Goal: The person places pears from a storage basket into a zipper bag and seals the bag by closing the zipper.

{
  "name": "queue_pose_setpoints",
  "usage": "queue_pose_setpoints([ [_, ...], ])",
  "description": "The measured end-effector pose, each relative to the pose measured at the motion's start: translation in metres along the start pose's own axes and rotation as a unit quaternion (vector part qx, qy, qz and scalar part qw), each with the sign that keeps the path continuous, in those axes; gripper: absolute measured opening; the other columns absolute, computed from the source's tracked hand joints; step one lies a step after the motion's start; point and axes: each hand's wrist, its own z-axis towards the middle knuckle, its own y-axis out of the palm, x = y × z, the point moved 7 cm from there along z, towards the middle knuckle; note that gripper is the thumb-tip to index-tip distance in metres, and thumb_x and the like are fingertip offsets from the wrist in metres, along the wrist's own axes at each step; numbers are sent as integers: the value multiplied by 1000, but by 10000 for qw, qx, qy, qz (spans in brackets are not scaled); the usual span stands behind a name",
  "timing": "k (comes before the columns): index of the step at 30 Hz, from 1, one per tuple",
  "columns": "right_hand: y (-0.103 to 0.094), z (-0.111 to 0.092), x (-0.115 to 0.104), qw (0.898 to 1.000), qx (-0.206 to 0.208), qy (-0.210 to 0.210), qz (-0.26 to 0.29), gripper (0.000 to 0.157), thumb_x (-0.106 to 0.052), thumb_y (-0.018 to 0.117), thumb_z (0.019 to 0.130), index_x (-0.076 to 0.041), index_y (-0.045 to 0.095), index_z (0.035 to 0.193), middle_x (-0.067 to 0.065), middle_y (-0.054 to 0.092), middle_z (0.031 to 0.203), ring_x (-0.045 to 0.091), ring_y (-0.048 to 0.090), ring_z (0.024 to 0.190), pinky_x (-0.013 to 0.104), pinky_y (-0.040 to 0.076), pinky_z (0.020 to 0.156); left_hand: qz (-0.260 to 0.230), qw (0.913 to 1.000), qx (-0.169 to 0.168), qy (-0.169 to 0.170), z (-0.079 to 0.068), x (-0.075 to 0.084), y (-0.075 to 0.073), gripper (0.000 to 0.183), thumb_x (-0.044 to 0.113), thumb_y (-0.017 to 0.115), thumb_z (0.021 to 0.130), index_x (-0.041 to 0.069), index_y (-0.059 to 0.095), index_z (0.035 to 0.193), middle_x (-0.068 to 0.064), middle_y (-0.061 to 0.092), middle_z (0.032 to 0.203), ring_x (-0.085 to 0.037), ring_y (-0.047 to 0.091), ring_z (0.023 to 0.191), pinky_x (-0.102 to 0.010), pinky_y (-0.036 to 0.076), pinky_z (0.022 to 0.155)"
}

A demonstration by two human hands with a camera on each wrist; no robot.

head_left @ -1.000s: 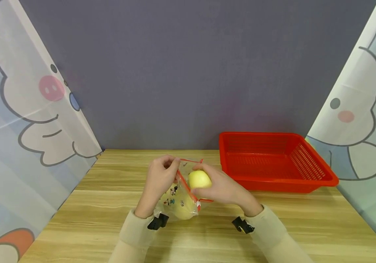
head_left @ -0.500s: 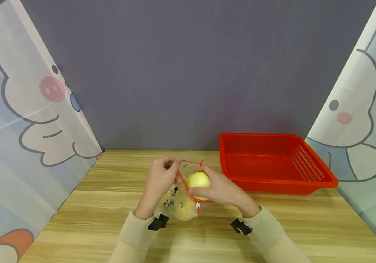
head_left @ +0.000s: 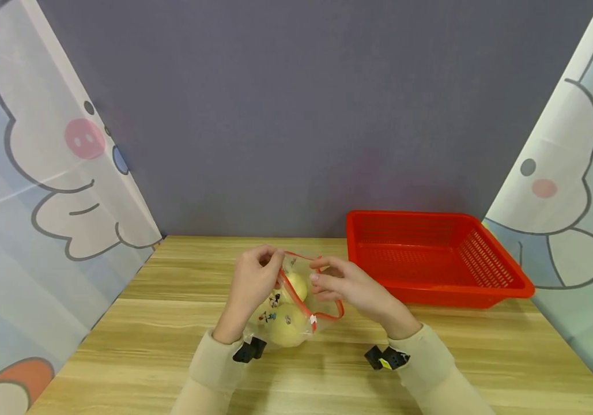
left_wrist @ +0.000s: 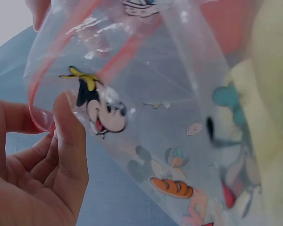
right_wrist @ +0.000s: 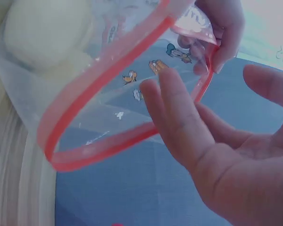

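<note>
A clear zip bag (head_left: 274,301) with cartoon prints and a red zip strip (right_wrist: 101,77) rests on the table, its mouth held apart. My left hand (head_left: 253,283) pinches the far end of the mouth between thumb and fingers; the left wrist view shows this pinch on the red-edged rim. Inside are pale yellow fruits that look like apples: one apple (head_left: 298,285) lies near the mouth, another (head_left: 287,329) is nearer to me. My right hand (head_left: 352,289) is at the mouth's right side, fingers extended and loosely bent, holding nothing. Whether its fingertips touch the rim is unclear.
A red plastic basket (head_left: 415,288) with slotted walls stands to the right, just beyond the right hand. The wood-grain table (head_left: 172,346) spreads around the bag. A grey panel (head_left: 296,115) closes off the back, and printed cloths hang at both sides.
The right hand has let go of an apple, which now lies inside the bag, and has drawn slightly back to the right with fingers apart. The left hand keeps its pinch.
</note>
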Motion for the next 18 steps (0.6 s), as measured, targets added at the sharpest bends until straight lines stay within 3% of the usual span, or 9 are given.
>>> queue_pose_setpoints([
  [7, -4, 1, -5, 9967, 205, -374, -694, 38, -22, 65, 101, 0, 61, 131, 15, 67, 110, 25, 68, 94, 45, 61, 84, 53, 10000, -68, -14, 1, 1, -2, 23, 16, 62, 101, -2, 75, 95, -6, 62, 63, -20, 60, 47, -31, 55, 45],
  [12, -15, 1, -9, 9908, 875, -638, -816, 25, -20, 67, 100, -3, 69, 118, 15, 71, 102, 30, 67, 89, 51, 58, 85, -9, 10000, -20, -85, 1, 1, -6, 22, 15, 61, 101, -2, 75, 97, -7, 63, 66, -20, 62, 49, -37, 58, 48],
  [18, -23, 2, -11, 9713, 1632, -985, -1419, 18, -12, 66, 99, -6, 72, 115, 12, 71, 108, 29, 67, 95, 41, 56, 85, 64, 9999, -64, -65, 1, 1, -6, 23, 16, 62, 101, -3, 75, 99, -7, 64, 67, -19, 62, 49, -33, 58, 48],
])
